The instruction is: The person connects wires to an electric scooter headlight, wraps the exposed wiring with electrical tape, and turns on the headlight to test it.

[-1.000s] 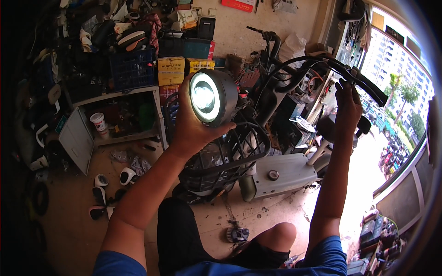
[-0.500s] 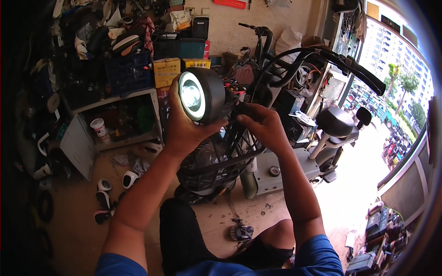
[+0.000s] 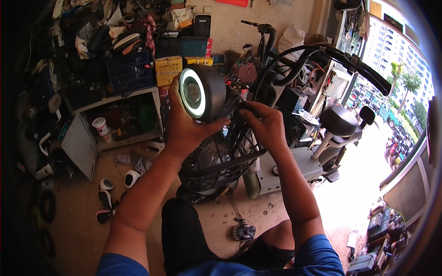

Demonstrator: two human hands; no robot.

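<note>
A round black headlight [image 3: 212, 92] is in the grip of my left hand [image 3: 182, 131], raised in front of the scooter. Its outer ring glows white, while the middle of the lens is dim. My left fingers wrap round its far side and the thumb lies beneath the housing. Just behind the lamp, my right hand [image 3: 267, 124] is closed in a pinch. What sits between its thumb and fingers is dark and too small to name. Below the lamp stands the scooter's black wire basket [image 3: 214, 170], its front partly hidden by my left arm.
The scooter's handlebar [image 3: 368, 76] reaches out to the right, above its seat [image 3: 338, 120]. On the left stands an open metal cabinet [image 3: 83, 147] near loose parts [image 3: 105, 198] on the floor. A dark round part [image 3: 243, 231] lies by my knees. Batteries [image 3: 363, 262] sit lower right.
The lamp's bright centre has gone dim, and only the ring still glows. Both hands keep nearly the same place, with the view shifted slightly.
</note>
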